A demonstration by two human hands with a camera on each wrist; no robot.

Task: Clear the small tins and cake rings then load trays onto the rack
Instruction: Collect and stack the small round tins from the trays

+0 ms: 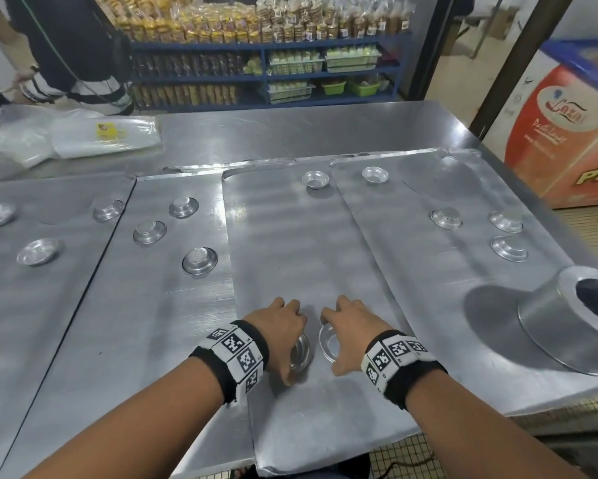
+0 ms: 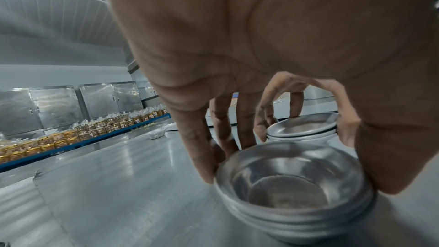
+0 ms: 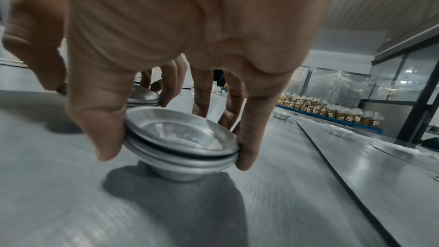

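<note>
Both hands work side by side on the middle tray, near its front. My left hand grips a short stack of small tins by the rim, thumb on one side and fingers on the other. My right hand grips a second stack of small tins the same way; its base rests on the tray. Loose small tins, such as one tin at the tray's far end, lie scattered over all the trays. A large cake ring stands on the right tray.
Several flat metal trays cover the steel table. Plastic bags lie at the back left, beside a person in striped clothes. Blue shelves with packed biscuits stand behind; a freezer is at the right.
</note>
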